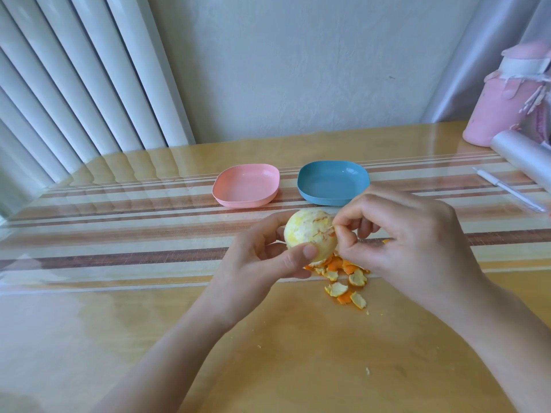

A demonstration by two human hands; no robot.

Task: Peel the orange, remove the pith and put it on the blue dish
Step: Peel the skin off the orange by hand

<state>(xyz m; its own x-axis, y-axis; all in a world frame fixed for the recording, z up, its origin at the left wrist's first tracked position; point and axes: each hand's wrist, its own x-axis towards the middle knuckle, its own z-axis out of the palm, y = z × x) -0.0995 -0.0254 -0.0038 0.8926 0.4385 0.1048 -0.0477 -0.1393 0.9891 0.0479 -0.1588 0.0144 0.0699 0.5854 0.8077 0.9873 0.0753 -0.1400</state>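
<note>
Several peel scraps (347, 281) heaped on table (119, 323), centre frame, below the hands. Just above: peeled orange (311, 242), pale yellow, mostly coated in white pith (298, 229) with thin reddish streaks, gripped in curled left hand (262, 260), thumb across front. Right hand (417, 242) pinching pith at its right side. Farther up: blue dish (332, 186), pink dish (246, 189) left of it.

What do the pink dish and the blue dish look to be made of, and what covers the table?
The pink rounded-square dish and the blue rounded-square dish look like moulded plastic, smooth with a soft sheen: even colour, thin rims. The wooden table seems covered by a clear glossy sheet, vinyl or glass: it mirrors the white slats, over a striped cloth.
</note>
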